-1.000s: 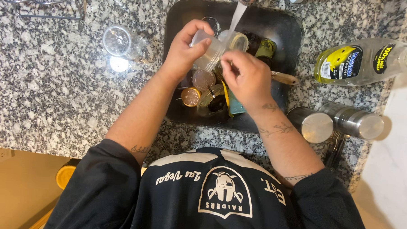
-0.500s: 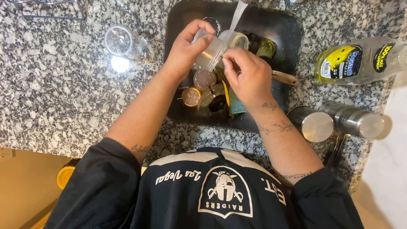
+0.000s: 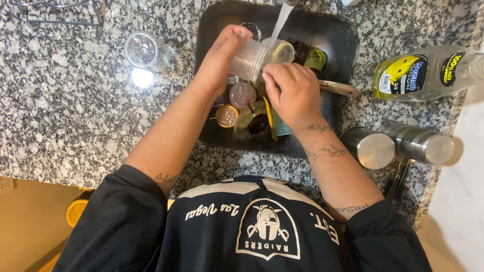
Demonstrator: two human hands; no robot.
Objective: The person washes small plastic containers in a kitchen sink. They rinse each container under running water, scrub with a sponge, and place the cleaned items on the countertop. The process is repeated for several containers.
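My left hand [image 3: 219, 57] grips a cloudy plastic jar [image 3: 258, 56] lying on its side over the dark sink [image 3: 342, 37]. Water [image 3: 281, 19] falls from the tap onto the jar's open mouth. My right hand [image 3: 293, 92] rests against the jar's lower side near the mouth, fingers curled; whether it holds a sponge is hidden. Below the hands, several round lids and cups [image 3: 242, 94] lie in the sink bottom, with a blue-green item [image 3: 280, 127] under my right wrist.
A clear glass [image 3: 142, 49] stands upside up on the granite counter [image 3: 66, 108] left of the sink. A dish soap bottle [image 3: 426, 73] lies at the right. Two steel cans [image 3: 397, 147] stand at the right front, forks beside them. A wooden handle [image 3: 337, 88] sticks out at the sink's right.
The hands stay over the sink with the jar under the running water; my right hand has shifted slightly along the jar. Little else differs.
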